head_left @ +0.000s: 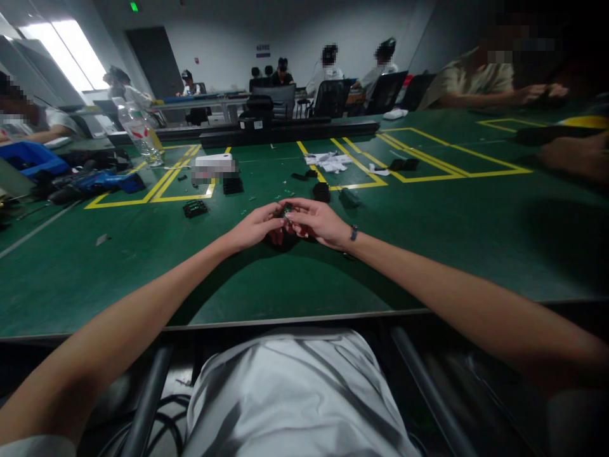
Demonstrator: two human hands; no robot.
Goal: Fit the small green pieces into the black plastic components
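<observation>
My left hand [259,226] and my right hand [316,222] meet above the green table, fingers closed on a small dark green and black part [287,211]. It looks like a little circuit board piece, but the fingers cover most of it. Just beyond my hands lie a black ribbed block [321,192] and a dark green block [350,198]. To the left of my left hand sits a black part with green inside [195,208]. Tiny green bits [250,199] are scattered between them.
White paper slips [328,161] and a white box [214,164] lie farther back. A clear bottle [141,136], a blue power tool [102,184] and a blue bin [31,157] stand at left. A long black bar [290,132] crosses behind. Co-workers sit around; one person's hands [542,94] show at right.
</observation>
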